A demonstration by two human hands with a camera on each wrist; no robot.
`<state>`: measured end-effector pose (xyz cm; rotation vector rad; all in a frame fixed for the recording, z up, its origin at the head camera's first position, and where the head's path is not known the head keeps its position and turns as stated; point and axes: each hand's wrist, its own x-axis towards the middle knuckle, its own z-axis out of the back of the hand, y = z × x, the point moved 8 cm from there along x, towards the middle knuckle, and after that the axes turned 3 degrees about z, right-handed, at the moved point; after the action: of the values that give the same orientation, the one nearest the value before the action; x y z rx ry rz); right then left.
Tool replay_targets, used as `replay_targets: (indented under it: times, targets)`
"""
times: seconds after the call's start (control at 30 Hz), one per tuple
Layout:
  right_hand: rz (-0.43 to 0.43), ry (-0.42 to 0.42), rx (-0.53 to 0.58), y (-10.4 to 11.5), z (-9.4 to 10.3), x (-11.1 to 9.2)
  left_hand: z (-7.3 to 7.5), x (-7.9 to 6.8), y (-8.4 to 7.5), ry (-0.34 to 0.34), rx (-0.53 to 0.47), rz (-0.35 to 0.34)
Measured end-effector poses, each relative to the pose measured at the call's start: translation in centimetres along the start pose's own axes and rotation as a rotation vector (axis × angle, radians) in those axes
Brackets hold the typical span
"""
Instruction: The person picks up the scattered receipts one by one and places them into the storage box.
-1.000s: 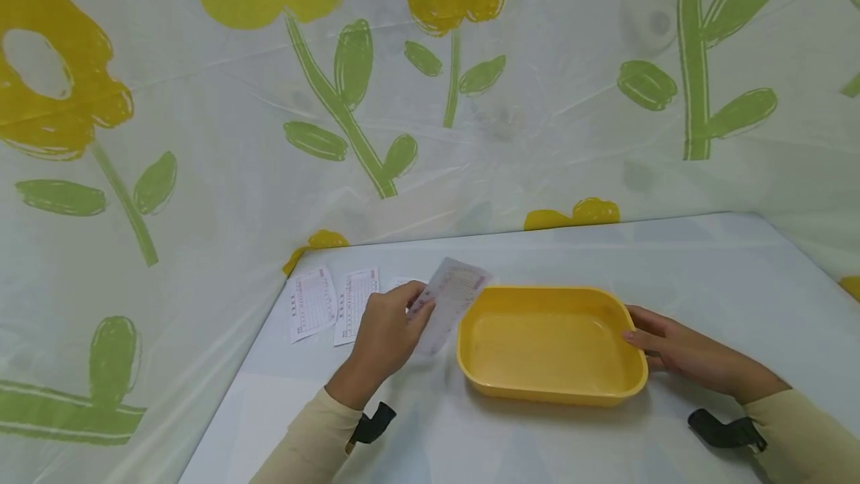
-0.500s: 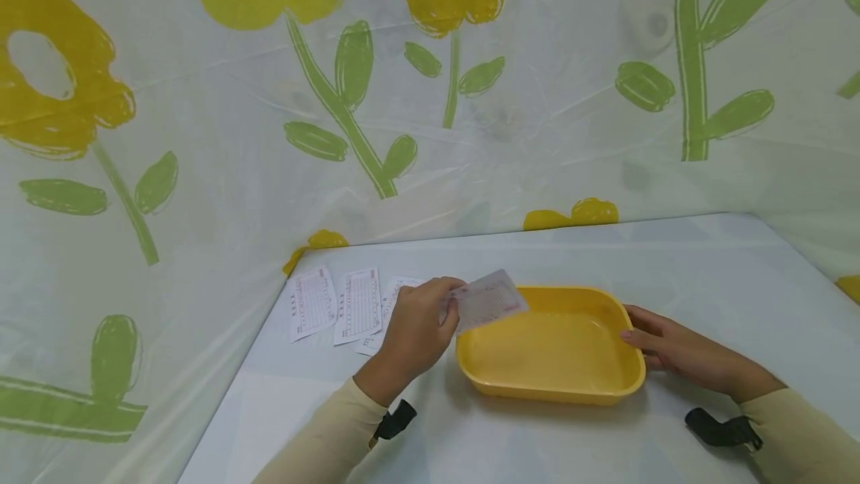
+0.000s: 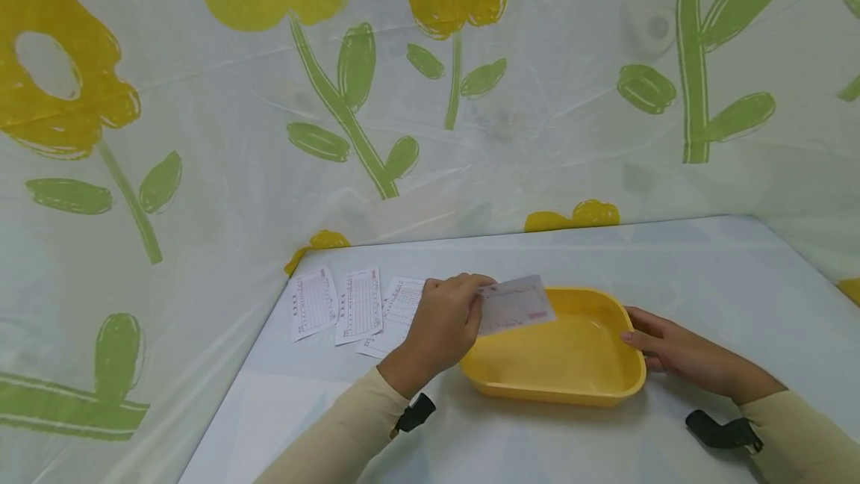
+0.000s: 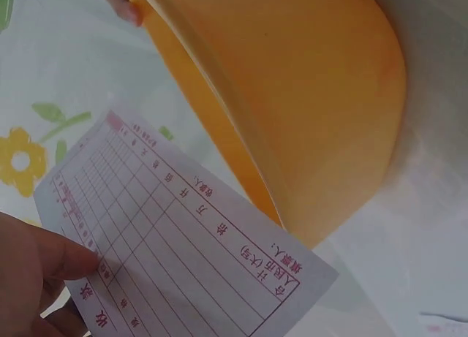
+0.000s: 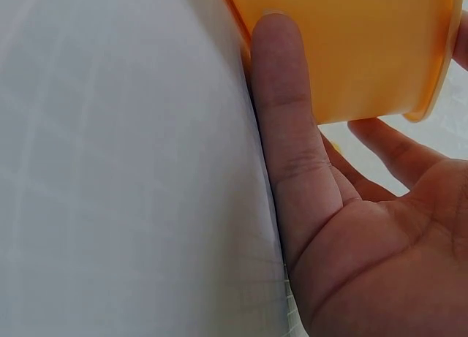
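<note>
My left hand (image 3: 440,327) pinches a receipt slip (image 3: 516,306) by one end, thumb on its face. The thin white paper, ruled in red with printed lettering, hangs over the left part of a yellow plastic basin (image 3: 558,364). In the left wrist view, the slip (image 4: 183,235) overlaps the basin's rim and outer wall (image 4: 314,96). My right hand (image 3: 699,357) holds the basin's right end, with the thumb over the rim. Seen from the right wrist, its fingers (image 5: 285,103) lie along the outside wall (image 5: 365,52), close to the tabletop.
Several similar slips lie at the table's left: one by the edge (image 3: 314,303), another beside it (image 3: 359,307), and overlapping slips (image 3: 402,301) partly behind my left hand. A flower-print sheet (image 3: 510,170) hangs behind the white table (image 3: 739,275).
My left hand has carried the slip rightward from beside the basin to over its left part, turning it sideways. More slips on the table show now. My right hand stays at the basin's end.
</note>
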<state>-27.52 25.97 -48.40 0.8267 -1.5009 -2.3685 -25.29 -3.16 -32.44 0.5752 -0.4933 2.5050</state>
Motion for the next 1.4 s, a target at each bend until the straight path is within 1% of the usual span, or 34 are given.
replay_targets:
  times: [0.13,0.43,0.63,0.73,0.87,0.97,1.13,1.23,1.4]
  targets:
    - [-0.005,0.0,0.002,-0.1,0.0,0.0,-0.5,0.3,-0.5,0.014,-0.003,-0.017]
    - [-0.013,-0.004,-0.001,0.4,0.0,-0.2,-1.7,0.8,-1.5,0.014,0.001,-0.061]
    - [0.0,-0.001,0.0,0.2,0.0,-0.3,-2.8,1.2,-2.1,0.051,-0.001,-0.061]
    - [-0.006,-0.004,-0.001,0.3,0.1,-0.3,-3.6,1.4,-2.4,0.089,-0.007,-0.053]
    - [-0.014,-0.011,-0.016,0.2,0.1,-0.3,-4.8,1.6,-2.6,0.167,-0.012,-0.039]
    - [-0.023,-0.015,-0.027,0.1,0.1,-0.2,-5.6,1.5,-2.6,0.242,-0.019,-0.027]
    - [-0.021,-0.019,-0.043,0.0,0.0,-0.1,-7.0,1.1,-2.4,0.37,-0.075,-0.012]
    - [-0.032,-0.024,-0.051,-0.1,0.1,0.0,-7.6,1.0,-2.3,0.396,-0.095,-0.025]
    - [-0.045,-0.029,-0.042,-0.2,0.2,0.1,-8.3,0.8,-2.2,0.402,-0.112,-0.059]
